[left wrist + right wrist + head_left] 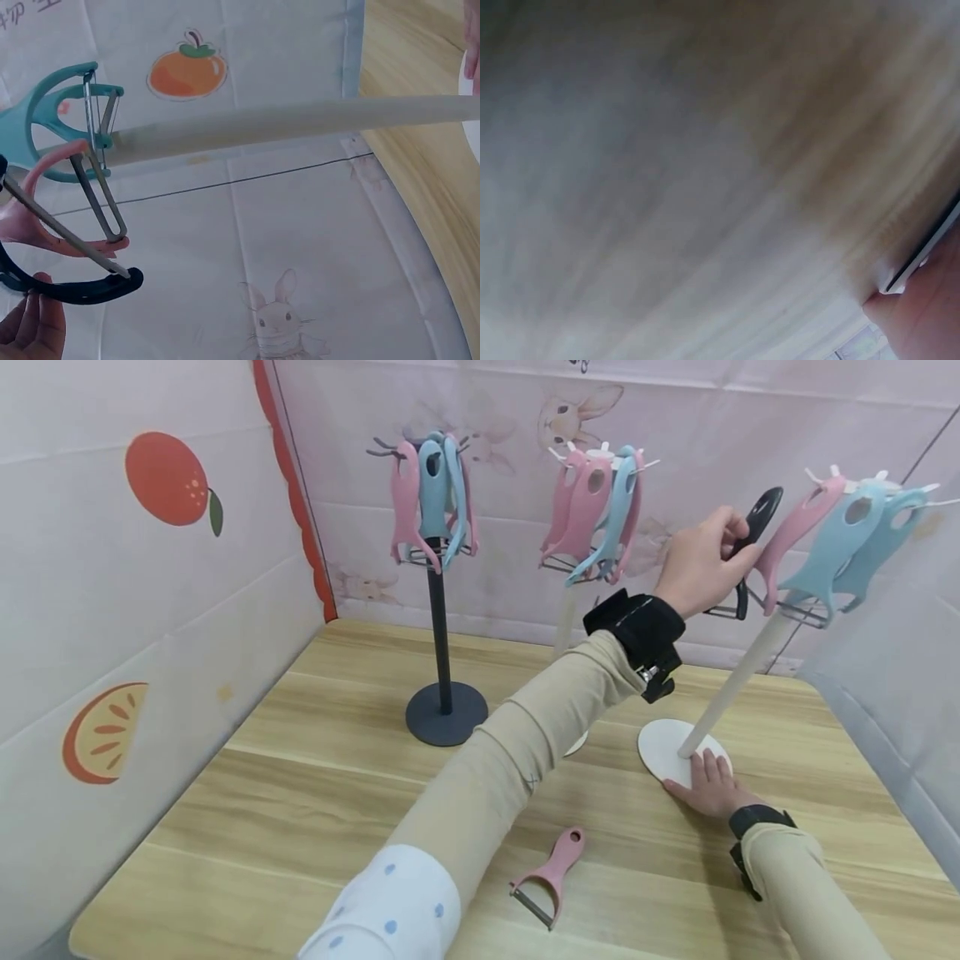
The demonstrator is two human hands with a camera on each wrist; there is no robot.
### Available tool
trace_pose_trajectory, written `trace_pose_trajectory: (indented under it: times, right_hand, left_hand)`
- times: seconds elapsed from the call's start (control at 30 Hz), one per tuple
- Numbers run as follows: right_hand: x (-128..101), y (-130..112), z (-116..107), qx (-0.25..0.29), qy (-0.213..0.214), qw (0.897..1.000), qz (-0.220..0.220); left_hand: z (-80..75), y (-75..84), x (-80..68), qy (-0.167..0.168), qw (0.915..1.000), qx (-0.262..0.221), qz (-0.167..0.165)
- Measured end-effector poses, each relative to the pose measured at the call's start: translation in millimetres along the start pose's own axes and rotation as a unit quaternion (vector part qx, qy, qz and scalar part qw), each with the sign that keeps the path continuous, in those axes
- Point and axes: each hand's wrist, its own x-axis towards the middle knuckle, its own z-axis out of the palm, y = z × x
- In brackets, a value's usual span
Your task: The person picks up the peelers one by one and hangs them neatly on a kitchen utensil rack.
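Observation:
My left hand [702,562] pinches a black peeler [763,515] up at the right-hand stand, close beside a pink peeler [798,531] and blue peelers [847,543] that hang from its white hooks. In the left wrist view, fingertips [46,319] hold the black frame of that peeler near its blade. Low on the same stand, my right hand [716,791] rests with extended fingers on the round white base [660,745]. The right wrist view is mostly blurred tabletop, with part of the hand [926,311] at the base's rim.
A pink peeler [557,870] lies on the wooden table [300,810] in front. To the left stand a black rack [440,627] and a second white rack [566,618], both hung with pink and blue peelers. Printed cloth walls [480,585] enclose the table's back and sides.

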Motion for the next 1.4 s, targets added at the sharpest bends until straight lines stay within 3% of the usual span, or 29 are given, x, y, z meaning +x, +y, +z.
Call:
trace_pose_trajectory:
  times: [0.23,0.43,0.7,0.9,1.03,1.2,1.4]
  right_hand:
    - [0.7,-0.7,0.8,-0.008,0.028,1.000,-0.011]
    - [-2.0,1.4,7.2,-0.004,0.041,0.999,-0.011]
    - [-2.4,0.7,3.0,0.013,0.016,1.000,-0.003]
    - [-0.9,-2.6,2.3,0.006,0.021,1.000,-0.005]
    - [-0.7,-2.7,3.5,0.003,0.021,1.000,-0.007]
    - [0.0,-0.6,2.9,0.010,0.010,1.000,0.001]
    - [0.6,1.1,2.0,0.010,0.018,1.000,-0.005]
  left_hand:
    - [4.6,9.4,19.5,0.020,0.9992,-0.011,-0.034]
    - [11.6,14.7,21.5,0.025,0.9989,-0.033,-0.024]
    - [11.9,16.2,27.5,-0.002,0.9997,-0.021,-0.015]
    - [11.4,17.0,33.1,-0.016,0.9996,0.011,-0.018]
    - [14.2,17.3,31.1,-0.032,0.9993,0.012,-0.018]
    - [20.4,13.4,22.5,-0.051,0.9974,-0.036,-0.037]
    - [25.5,-0.9,6.0,-0.030,0.9966,-0.061,-0.048]
